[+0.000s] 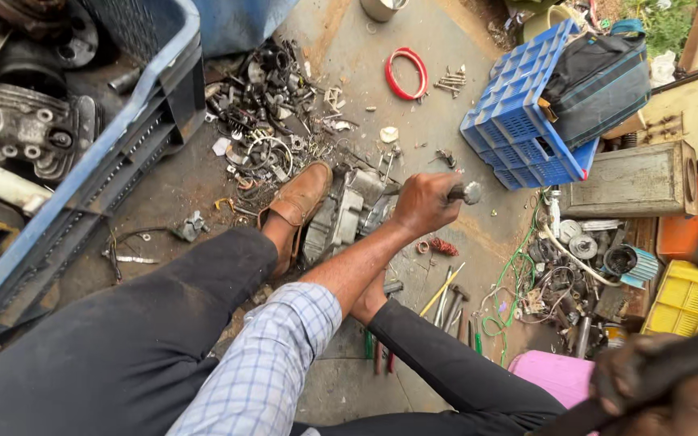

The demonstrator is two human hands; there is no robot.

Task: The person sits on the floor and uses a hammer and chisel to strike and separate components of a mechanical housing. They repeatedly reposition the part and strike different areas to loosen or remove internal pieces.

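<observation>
Left hand (423, 203) with fingers wrapped around a metal-headed tool handle (465, 193), just beside a grey engine casing (347, 214) on the concrete floor, brown shoe (296, 208) braced against the casing, right hand (658, 383) blurred at lower right, fingers clasping a dark bar (648, 379), loose hand tools (446, 303) nearby.

There is one view only, from a camera on the person's head, looking steeply down past a checked sleeve (264, 367) and dark trouser legs (123, 339) to the concrete floor (349, 64) in front of them. It sits close: the knees fill the lower edge, the left hand (423, 203) is at arm's length near the middle, and the right hand (660, 391), blurred, crowds the lower right corner. The far reach of the view, along the upper edge, takes in a blue crate (527, 121) at the upper right and a larger crate (82, 186) of engine parts at the upper left.
</observation>
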